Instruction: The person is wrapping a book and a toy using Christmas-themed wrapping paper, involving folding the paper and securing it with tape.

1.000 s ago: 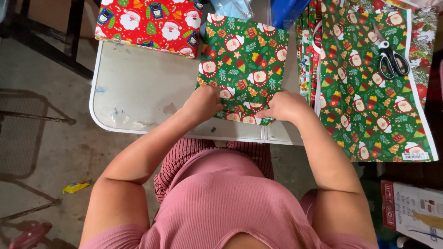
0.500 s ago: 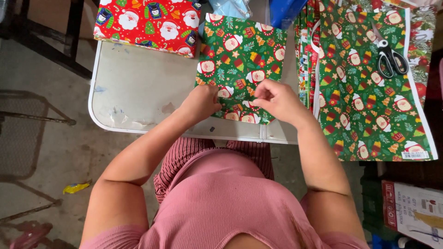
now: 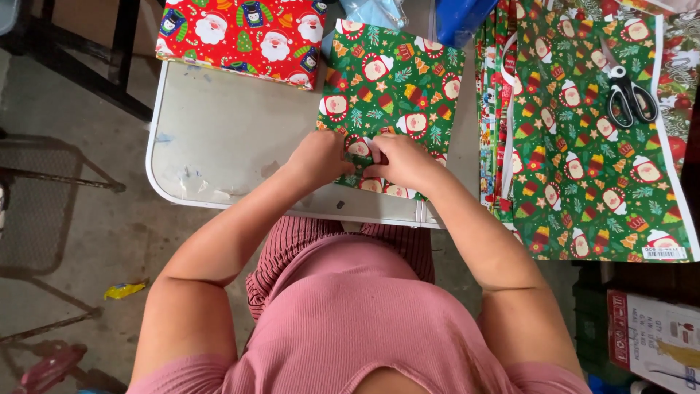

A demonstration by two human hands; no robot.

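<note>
Seen from above, a person in a pink top leans over a white table (image 3: pixel 219 138). Both hands press on the near edge of a green gift-wrapped box (image 3: pixel 397 95) lying on the table. The left hand (image 3: pixel 321 157) and right hand (image 3: pixel 405 160) sit side by side, fingers pinching the paper. A red wrapped box (image 3: pixel 240 36) lies beyond, green paper sheets (image 3: pixel 590 146) with scissors (image 3: pixel 627 95) to the right.

Right hand (image 3: pixel 405 162) now sits closer to left hand (image 3: pixel 321 157), fingertips nearly meeting at near edge of green-wrapped parcel (image 3: pixel 394 102); a second ago they were apart.
</note>
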